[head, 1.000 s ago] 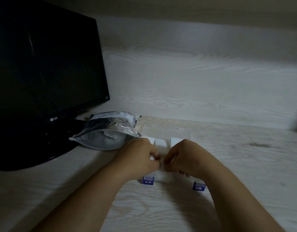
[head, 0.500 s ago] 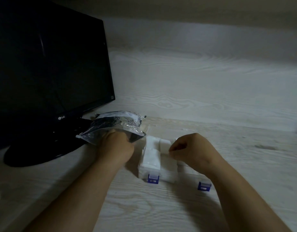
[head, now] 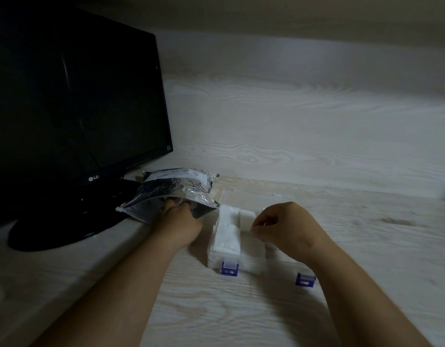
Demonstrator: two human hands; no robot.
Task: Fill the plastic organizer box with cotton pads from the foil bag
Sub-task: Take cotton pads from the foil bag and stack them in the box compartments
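Observation:
A clear plastic organizer box (head: 211, 262) with two blue latches (head: 229, 268) stands on the pale wooden table. White cotton pads (head: 225, 236) fill its left compartment, and more lie in the middle one. The crinkled foil bag (head: 176, 187) lies just left of the box, its mouth facing me. My left hand (head: 181, 221) reaches into that mouth, so its fingers are hidden inside. My right hand (head: 286, 229) hovers over the box's middle with curled fingers, thumb and forefinger pinching at the pads there. The box's right part is hidden under this hand.
A black monitor (head: 73, 108) on a round base (head: 61, 231) stands at the left, right behind the bag. A wood-grain wall rises behind the table. The box's clear lid (head: 241, 196) lies open toward the wall.
My left hand left the box, moved left and went into the foil bag. My right hand stayed over the middle of the box, uncovering the pads in the left compartment.

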